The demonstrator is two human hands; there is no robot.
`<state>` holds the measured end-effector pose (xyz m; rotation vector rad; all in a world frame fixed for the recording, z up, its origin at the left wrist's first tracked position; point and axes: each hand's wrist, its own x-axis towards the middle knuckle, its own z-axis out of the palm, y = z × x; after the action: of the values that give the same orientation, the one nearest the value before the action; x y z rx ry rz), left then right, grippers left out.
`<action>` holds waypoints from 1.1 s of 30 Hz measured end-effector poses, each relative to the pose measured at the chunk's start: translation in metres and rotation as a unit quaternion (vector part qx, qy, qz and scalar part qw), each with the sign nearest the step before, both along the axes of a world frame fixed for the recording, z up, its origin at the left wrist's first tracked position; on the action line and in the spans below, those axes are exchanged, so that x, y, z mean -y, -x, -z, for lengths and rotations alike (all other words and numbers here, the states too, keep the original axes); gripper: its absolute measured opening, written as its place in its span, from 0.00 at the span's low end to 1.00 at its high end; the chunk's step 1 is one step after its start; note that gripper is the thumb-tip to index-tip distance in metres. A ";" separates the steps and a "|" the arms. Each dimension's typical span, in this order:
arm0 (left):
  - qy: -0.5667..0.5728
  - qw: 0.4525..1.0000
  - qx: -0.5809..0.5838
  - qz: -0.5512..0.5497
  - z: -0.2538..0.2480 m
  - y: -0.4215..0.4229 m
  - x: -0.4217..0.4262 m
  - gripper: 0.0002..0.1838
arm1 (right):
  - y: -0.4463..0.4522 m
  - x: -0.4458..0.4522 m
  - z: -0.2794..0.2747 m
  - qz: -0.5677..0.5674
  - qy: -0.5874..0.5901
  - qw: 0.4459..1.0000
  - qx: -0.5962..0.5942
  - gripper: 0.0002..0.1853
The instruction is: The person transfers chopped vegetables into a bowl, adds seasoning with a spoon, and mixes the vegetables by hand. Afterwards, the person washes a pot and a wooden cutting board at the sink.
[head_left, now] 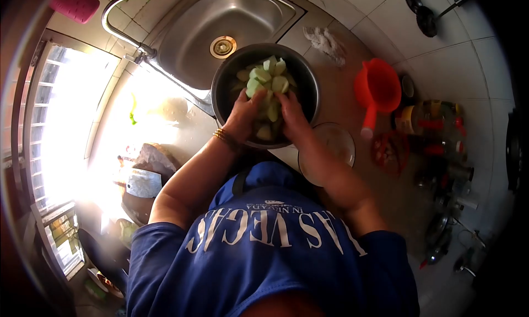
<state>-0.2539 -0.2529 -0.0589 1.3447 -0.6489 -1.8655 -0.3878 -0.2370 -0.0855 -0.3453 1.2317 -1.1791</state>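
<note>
left hand (242, 114) and right hand (292, 114), fingers half-curled, cupping pale green pieces (266, 77) inside a metal basin (314, 88), sink (182, 50) beside its rim, open counter (337, 91) toward a red dipper (386, 88), blue shirt (264, 273) reading "las vegas", "in nevada"

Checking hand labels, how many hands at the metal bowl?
2. The left hand and right hand reach into the metal bowl from its near side, cupping pale green pieces between them. Some fingers are partly hidden.
</note>
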 end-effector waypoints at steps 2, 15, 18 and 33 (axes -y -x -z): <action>0.072 0.992 -0.084 0.053 -0.026 -0.006 0.008 0.26 | 0.012 0.001 -0.041 -0.116 0.111 0.986 -0.037 0.29; 0.127 0.944 0.290 0.095 0.003 0.005 0.000 0.37 | 0.003 0.002 0.021 -0.061 -0.030 0.997 0.022 0.32; 0.060 0.977 0.139 0.153 -0.042 -0.011 0.010 0.31 | 0.019 -0.004 -0.036 -0.171 0.046 0.981 -0.073 0.35; 0.234 0.873 0.221 0.367 -0.037 0.005 0.091 0.24 | 0.054 0.057 -0.036 -0.190 0.106 0.971 -0.102 0.33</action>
<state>-0.2587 -0.3444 -0.0219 1.2809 -1.9393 -1.7346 -0.4423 -0.2941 -0.0498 -0.8414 1.1520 -0.9579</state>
